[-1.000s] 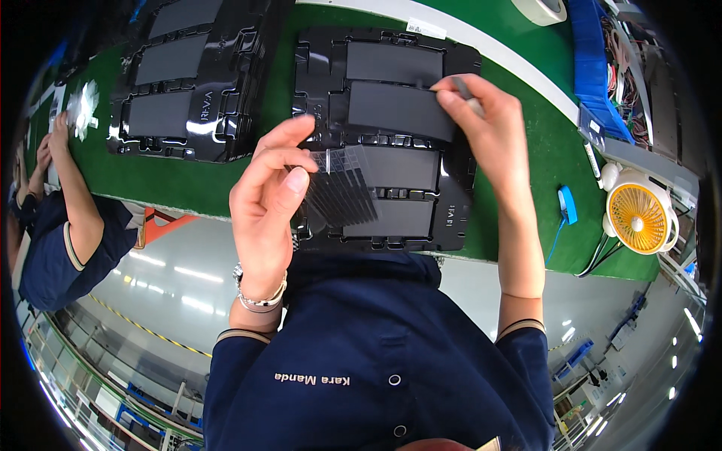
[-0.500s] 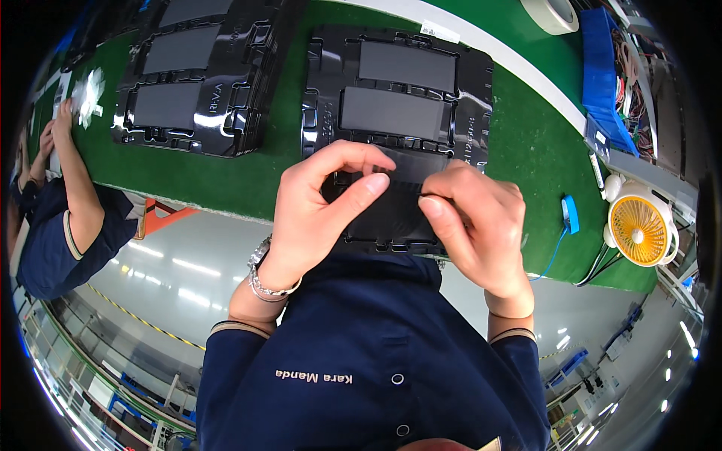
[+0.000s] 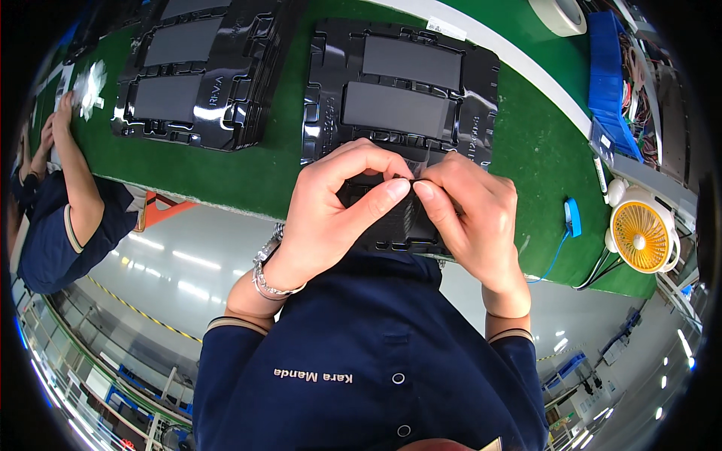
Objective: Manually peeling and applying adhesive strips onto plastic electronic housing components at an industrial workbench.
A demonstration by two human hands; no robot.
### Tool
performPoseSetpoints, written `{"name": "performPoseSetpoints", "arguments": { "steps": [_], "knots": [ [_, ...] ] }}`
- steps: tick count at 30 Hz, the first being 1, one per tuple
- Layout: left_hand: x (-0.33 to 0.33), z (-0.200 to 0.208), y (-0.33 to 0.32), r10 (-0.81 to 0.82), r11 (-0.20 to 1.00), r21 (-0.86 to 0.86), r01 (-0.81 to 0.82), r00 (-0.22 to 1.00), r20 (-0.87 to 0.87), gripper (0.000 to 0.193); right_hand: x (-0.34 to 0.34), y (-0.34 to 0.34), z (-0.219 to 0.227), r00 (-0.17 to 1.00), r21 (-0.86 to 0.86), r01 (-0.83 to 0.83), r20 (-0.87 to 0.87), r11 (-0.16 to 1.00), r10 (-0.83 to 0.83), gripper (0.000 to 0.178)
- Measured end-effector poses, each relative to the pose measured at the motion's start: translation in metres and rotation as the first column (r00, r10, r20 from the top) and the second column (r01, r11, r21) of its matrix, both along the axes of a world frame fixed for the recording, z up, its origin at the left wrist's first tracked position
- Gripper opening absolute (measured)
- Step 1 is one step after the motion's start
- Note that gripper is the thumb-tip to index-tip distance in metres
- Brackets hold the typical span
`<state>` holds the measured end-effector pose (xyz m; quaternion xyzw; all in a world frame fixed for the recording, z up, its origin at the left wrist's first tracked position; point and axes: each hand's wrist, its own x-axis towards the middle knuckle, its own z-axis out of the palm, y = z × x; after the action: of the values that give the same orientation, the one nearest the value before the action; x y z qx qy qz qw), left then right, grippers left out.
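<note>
A black moulded plastic tray [image 3: 320, 83] lies before me, with dark grey rectangular panels [image 3: 395, 107] in its far compartments. Over its near end, my left hand [image 3: 342, 180] and my right hand [image 3: 474, 207] meet, thumbs and forefingers pinched almost tip to tip. Between them is the edge of a thin dark sheet [image 3: 393, 222], which seems tilted up and shows a fine woven-looking pattern. A bit of clear film [image 3: 418, 161] shows just beyond the fingertips. My fingers hide most of the near compartment.
To the left stands a stack of similar black trays [image 3: 226, 83] on the green mat [image 3: 226, 177]. A yellow-and-white fan [image 3: 639, 234], a blue tool with a cord [image 3: 572, 218], a blue bin of wires [image 3: 613, 83] and a tape roll [image 3: 558, 15] are at right. A co-worker's arm [image 3: 79, 165] is far left.
My hands have come together, the left moving right and the right slightly left, until the fingertips nearly touch. The dark sheet between them now looks tilted, its edge raised.
</note>
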<state>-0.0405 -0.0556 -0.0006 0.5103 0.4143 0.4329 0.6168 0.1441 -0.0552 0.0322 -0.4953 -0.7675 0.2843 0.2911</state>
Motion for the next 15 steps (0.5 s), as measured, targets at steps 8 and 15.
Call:
{"name": "performPoseSetpoints", "arguments": {
  "steps": [8,15],
  "knots": [
    [0.001,0.007,0.009,-0.079,0.997,-0.005,0.079,0.988,-0.133,0.009,0.009,0.006,-0.005,1.0,0.077,0.008,-0.03,0.997,-0.006,0.015],
    [0.007,-0.007,0.068,0.192,0.801,0.518,0.299,0.692,-0.696,0.006,0.031,0.014,-0.01,0.92,-0.129,0.244,-0.282,0.961,-0.271,0.018]
  ]
}}
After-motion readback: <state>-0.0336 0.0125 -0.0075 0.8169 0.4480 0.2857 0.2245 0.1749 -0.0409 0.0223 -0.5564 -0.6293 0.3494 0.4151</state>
